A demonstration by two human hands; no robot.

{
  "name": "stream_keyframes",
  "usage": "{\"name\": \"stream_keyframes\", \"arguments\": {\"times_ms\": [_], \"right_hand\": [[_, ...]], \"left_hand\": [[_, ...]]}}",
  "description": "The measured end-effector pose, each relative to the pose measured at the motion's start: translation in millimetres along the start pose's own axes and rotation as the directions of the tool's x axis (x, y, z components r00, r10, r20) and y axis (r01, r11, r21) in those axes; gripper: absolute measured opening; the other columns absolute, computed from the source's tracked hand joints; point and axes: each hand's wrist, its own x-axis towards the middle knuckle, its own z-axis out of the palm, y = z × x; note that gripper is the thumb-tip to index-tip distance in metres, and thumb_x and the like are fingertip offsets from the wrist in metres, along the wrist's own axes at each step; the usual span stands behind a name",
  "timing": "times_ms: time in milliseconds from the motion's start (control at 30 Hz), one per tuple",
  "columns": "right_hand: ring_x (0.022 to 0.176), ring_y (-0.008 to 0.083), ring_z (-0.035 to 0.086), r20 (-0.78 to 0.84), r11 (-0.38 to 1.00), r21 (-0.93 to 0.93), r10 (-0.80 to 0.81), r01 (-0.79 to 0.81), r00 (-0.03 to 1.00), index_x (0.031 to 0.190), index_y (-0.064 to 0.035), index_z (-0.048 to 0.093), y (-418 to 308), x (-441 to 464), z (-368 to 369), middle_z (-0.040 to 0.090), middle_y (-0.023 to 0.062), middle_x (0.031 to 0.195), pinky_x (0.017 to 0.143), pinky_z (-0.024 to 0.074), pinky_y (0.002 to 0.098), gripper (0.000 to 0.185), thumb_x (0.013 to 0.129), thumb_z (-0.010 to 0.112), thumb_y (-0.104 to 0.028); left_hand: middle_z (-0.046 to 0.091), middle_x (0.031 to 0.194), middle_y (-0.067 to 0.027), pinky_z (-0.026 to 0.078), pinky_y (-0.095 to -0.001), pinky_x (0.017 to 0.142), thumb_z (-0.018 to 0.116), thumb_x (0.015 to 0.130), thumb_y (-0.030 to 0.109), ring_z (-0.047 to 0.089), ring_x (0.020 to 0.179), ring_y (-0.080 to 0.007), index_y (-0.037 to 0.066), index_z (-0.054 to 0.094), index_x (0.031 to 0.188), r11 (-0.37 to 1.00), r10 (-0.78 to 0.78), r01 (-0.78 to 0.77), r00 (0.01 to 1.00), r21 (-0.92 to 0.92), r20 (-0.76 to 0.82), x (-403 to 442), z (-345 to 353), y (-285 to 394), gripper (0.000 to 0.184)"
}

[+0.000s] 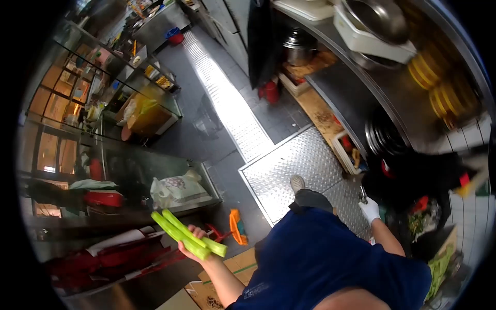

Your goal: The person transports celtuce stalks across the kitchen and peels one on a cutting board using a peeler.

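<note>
Two pale green stalks [181,231] lie in my left hand [193,244], its fingers wrapped round them at the lower left. On the right, my right hand [369,209] wears a white glove and is closed on a small metal tool [363,195], whose exact kind I cannot make out. A printed white plastic bag [182,192] rests on a shelf above and left of the stalks. An orange plastic object [238,227] is to the right of my left hand.
Metal floor plates [289,165] and a bright drain grate [222,98] run ahead. Steel shelving [212,181] borders the left. Along the right stands a counter [356,67] with pots and yellow stacked items. Flattened cardboard [243,263] lies below.
</note>
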Motion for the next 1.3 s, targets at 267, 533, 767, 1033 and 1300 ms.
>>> {"name": "stream_keyframes", "arguments": {"times_ms": [267,533,767,1033,1300], "right_hand": [[0.089,0.0434,0.07,0.223,0.682,-0.059,-0.702,0.729,0.676,0.118,-0.0111,0.071,-450.4,198.6,6.1,0.072,0.0237,0.095,0.079,0.0551,0.0503,0.036,0.092,0.07,-0.036],[0.096,0.0388,0.071,0.296,0.424,-0.119,-0.848,0.898,0.44,0.127,-0.0102,0.068,-789.8,311.2,14.6,0.074,0.0213,0.101,0.086,0.0561,0.0445,0.041,0.093,0.066,-0.033],[0.106,0.0411,0.069,0.472,0.713,-0.43,-0.346,0.554,0.811,0.121,-0.0095,0.071,-740.9,406.7,64.2,0.072,0.0241,0.113,0.094,0.0552,0.047,0.046,0.089,0.066,-0.041],[0.114,0.0376,0.068,0.406,0.807,-0.59,0.314,-0.016,0.858,0.122,-0.0058,0.073,-755.2,424.6,113.4,0.071,0.0228,0.122,0.098,0.0541,0.0447,0.046,0.09,0.065,-0.036],[0.101,0.0301,0.072,0.541,0.946,-0.294,0.28,-0.133,0.793,0.115,-0.0033,0.075,-1016.9,578.2,146.4,0.075,0.0185,0.11,0.088,0.0544,0.0416,0.042,0.091,0.066,-0.036]], "left_hand": [[0.054,0.116,-0.0165,0.052,-0.0356,0.08,0.07,0.091,0.034,0.055,0.092,-0.0243,0.001,0.047,0.138,0.965,0.259,-0.26,0.959,0.002,-0.113,107.8,7.7,8.3,0.061],[0.054,0.112,-0.016,0.052,-0.0353,0.077,0.07,0.089,0.036,0.055,0.087,-0.0234,0.001,0.049,0.133,0.981,0.184,-0.173,0.97,0.084,-0.16,390.3,27.8,21.3,0.06],[0.055,0.114,-0.0184,0.049,-0.0384,0.075,0.067,0.087,0.044,0.053,0.086,-0.0259,0.001,0.044,0.14,0.988,-0.123,0.119,0.992,0.101,0.034,753.1,87.1,42.7,0.072],[0.061,0.103,-0.0184,0.056,-0.0413,0.072,0.068,0.088,0.043,0.062,0.082,-0.029,-0.003,0.048,0.132,0.912,-0.363,0.321,0.922,0.254,0.138,1191.2,222.9,-52.5,0.066],[0.062,0.1,-0.0186,0.058,-0.0418,0.074,0.071,0.086,0.036,0.065,0.083,-0.0291,-0.002,0.054,0.125,0.814,-0.573,0.528,0.797,0.241,0.189,1525.2,310.8,-143.0,0.057]]}}
